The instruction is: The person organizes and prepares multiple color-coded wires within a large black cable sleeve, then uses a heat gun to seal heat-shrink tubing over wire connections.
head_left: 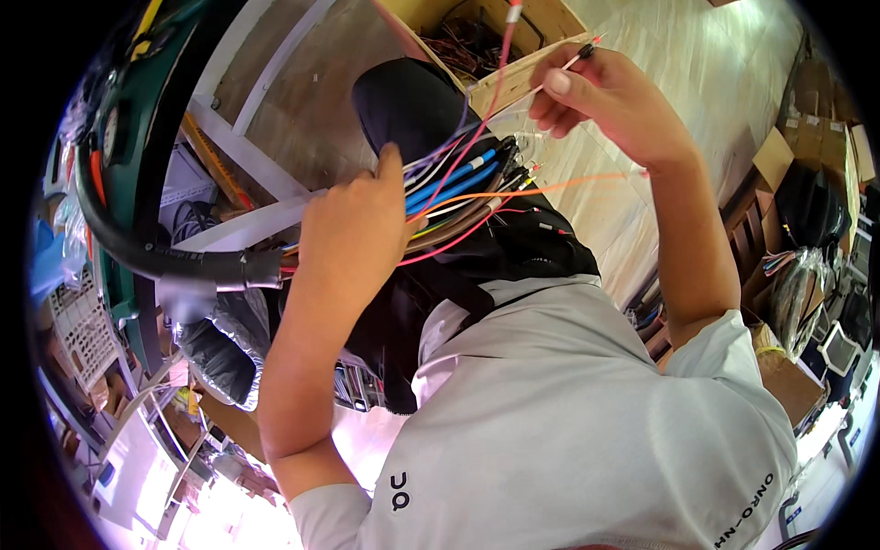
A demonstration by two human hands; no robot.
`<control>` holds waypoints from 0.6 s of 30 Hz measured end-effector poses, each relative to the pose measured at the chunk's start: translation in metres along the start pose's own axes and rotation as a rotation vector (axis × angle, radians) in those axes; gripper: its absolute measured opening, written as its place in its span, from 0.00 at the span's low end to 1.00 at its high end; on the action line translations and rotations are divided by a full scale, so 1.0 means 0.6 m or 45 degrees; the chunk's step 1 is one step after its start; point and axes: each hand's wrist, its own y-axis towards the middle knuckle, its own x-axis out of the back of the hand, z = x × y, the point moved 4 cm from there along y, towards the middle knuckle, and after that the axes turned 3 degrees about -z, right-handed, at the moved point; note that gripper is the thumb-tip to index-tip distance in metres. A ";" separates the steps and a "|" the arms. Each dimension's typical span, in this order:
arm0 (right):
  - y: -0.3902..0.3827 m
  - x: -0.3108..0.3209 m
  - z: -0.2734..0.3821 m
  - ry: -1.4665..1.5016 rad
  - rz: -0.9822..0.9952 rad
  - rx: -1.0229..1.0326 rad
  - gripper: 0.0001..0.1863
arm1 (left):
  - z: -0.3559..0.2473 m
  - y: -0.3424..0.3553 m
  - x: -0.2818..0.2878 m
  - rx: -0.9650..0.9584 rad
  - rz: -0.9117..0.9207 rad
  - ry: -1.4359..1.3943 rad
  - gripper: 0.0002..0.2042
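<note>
My left hand (353, 225) is closed around a bundle of loose wires, with its index finger pointing up along them. Blue wires (449, 188), brown, orange, pink, purple and white ones fan out past the fingers to the right. They come out of a thick black sheathed cable (197, 266), which curves in from the left. Raised up and to the right, my right hand (610, 105) pinches one thin white wire (541, 89) between thumb and fingers. Near its end this wire has a black sleeve and a red tip. Several other wire ends also carry small coloured tips.
A wooden box (545, 18) with dark cables inside stands on the floor beyond my dark-trousered knee (403, 105). White metal frame bars (252, 151) and a dark green panel (128, 197) are at left. Cardboard boxes (811, 137) and a plastic-wrapped bundle (797, 293) line the right side.
</note>
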 end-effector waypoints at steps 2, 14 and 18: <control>-0.013 0.040 -0.023 -0.058 -0.001 -0.079 0.21 | 0.006 0.005 -0.012 -0.010 0.048 -0.023 0.15; -0.132 0.000 -0.171 -0.275 -0.517 0.017 0.07 | 0.014 0.031 0.020 0.169 -0.197 -0.115 0.10; -0.103 -0.064 -0.127 -0.838 -0.315 0.519 0.12 | -0.014 0.000 0.023 -0.176 -0.021 -0.283 0.14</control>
